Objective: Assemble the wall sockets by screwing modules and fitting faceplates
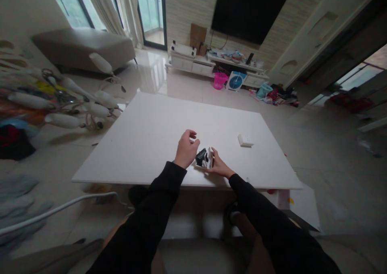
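Note:
A small black-and-white boxy part (pixel 203 158) stands near the front edge of the white table (pixel 151 141). My right hand (pixel 218 166) grips it from the right side, fingers pressed against it. Just left of the part, my left hand (pixel 186 149) hovers over the table with its fingers curled inward; I cannot make out anything in them. A white wall socket plate (pixel 245 140) lies flat on the table to the right, apart from both hands.
A grey sofa (pixel 81 46) stands at the back left. A low TV cabinet (pixel 211 66) with clutter, a pink bucket (pixel 220 80) and a small fan (pixel 236 81) sit under a wall-mounted television. White-handled tools (pixel 75 104) lie at the left.

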The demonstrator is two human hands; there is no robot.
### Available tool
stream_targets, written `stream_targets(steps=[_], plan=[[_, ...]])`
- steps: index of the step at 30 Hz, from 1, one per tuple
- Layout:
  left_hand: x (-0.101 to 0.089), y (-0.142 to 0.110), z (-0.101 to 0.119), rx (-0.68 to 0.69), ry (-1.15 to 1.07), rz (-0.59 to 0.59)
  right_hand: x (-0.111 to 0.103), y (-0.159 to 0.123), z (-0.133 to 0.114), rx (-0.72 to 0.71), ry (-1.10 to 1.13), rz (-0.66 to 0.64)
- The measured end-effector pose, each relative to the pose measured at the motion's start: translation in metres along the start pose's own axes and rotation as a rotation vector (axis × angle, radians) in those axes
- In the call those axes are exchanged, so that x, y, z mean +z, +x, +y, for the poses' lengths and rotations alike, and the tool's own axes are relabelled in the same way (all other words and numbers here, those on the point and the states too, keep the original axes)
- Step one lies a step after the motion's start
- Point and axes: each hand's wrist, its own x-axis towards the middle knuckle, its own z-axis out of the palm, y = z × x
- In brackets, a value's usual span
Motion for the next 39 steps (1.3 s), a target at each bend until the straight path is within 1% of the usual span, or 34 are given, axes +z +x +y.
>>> stream_targets(steps=[4,8,12,14,17,19,21,22,23,24,27,30,33,36,39], plan=[[0.001,0.0,-0.001,-0.003,0.01,-0.013,-0.005,0.001,-0.016,-0.014,-0.071,0.064],[0.001,-0.001,-0.001,-0.006,0.008,-0.024,-0.002,0.004,-0.033,-0.011,-0.141,0.128],[0.0,-0.001,0.0,-0.004,0.018,-0.041,-0.002,0.003,-0.052,-0.015,-0.139,0.243],[0.0,-0.002,-0.001,-0.002,0.037,-0.054,-0.011,-0.003,-0.064,-0.038,-0.119,0.329],[-0.002,-0.002,-0.004,-0.005,0.079,-0.075,-0.036,-0.02,-0.073,-0.074,-0.145,0.407],[-0.003,-0.003,-0.006,-0.016,0.135,-0.106,-0.055,-0.031,-0.066,-0.075,-0.214,0.433],[-0.003,-0.003,-0.011,-0.039,0.221,-0.166,-0.067,-0.038,-0.049,-0.023,-0.257,0.482],[-0.003,-0.003,-0.014,-0.055,0.273,-0.205,-0.07,-0.039,-0.038,0.022,-0.279,0.506],[-0.001,-0.003,-0.019,-0.071,0.332,-0.248,-0.071,-0.04,-0.027,0.048,-0.313,0.51],[0.0,-0.003,-0.023,-0.085,0.397,-0.291,-0.069,-0.039,-0.016,0.045,-0.349,0.509],[0.006,-0.002,-0.04,-0.106,0.609,-0.399,-0.057,-0.032,0.005,-0.039,-0.436,0.48],[0.015,0.001,-0.057,-0.113,0.77,-0.49,-0.05,-0.028,0.015,-0.063,-0.487,0.443],[0.025,0.005,-0.068,-0.11,0.881,-0.545,-0.054,-0.028,0.021,-0.035,-0.546,0.351],[0.034,0.006,-0.073,-0.112,0.951,-0.584,-0.063,-0.03,0.026,0.032,-0.6,0.273],[0.038,0.004,-0.074,-0.101,0.985,-0.591,-0.062,-0.03,0.022,0.05,-0.61,0.283]])
